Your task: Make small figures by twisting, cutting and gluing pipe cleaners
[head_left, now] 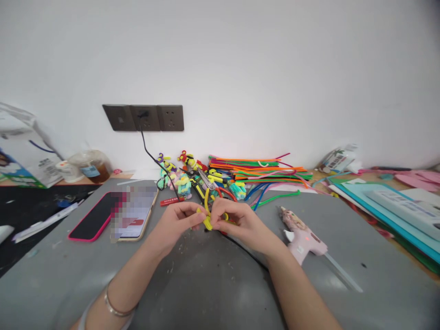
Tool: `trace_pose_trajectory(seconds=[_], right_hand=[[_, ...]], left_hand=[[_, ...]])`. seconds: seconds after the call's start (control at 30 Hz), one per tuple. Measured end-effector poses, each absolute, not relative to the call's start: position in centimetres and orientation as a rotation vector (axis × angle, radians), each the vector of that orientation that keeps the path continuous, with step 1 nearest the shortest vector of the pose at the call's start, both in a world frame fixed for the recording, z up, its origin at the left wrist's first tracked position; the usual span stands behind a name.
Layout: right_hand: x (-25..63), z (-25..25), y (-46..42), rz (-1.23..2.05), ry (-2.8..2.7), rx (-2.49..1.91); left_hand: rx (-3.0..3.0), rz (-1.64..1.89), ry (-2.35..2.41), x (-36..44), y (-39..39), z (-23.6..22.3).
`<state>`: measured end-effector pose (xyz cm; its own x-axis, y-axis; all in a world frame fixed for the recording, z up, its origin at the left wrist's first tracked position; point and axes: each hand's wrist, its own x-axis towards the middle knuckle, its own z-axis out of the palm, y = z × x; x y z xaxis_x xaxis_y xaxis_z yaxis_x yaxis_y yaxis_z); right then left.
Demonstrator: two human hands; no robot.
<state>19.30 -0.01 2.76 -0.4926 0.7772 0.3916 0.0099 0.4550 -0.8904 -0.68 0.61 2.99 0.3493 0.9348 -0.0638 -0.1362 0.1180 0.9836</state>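
Between my two hands is a yellow pipe cleaner [207, 223], bent into a small bundle with a loose length rising above it. My left hand [182, 219] pinches it from the left with thumb and forefinger. From the other side my right hand [233, 221] closes its fingertips on the same piece. Just behind the hands lie pliers [208, 181] with red handles and black-and-yellow cutters [196, 187], partly covered by other pieces. Small figures of twisted pipe cleaner [189, 159] sit near the wall.
A stack of coloured pipe cleaners [254, 168] lies along the wall. To the right rest a pink glue gun [302, 236] and foam sheets [395, 213]. Two phones [94, 217] are on the left, near a lidded cup [94, 167]. A black cord [151, 153] runs from the socket.
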Motion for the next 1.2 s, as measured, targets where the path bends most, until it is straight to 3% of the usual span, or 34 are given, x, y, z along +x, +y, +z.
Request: trace_pose_trajectory(seconds=[1.2], right_hand=[[19.37, 2.58, 0.09, 1.140, -1.892, -0.649]], left_hand=[[1.133, 0.828, 0.851, -0.59, 0.70, 2.62]])
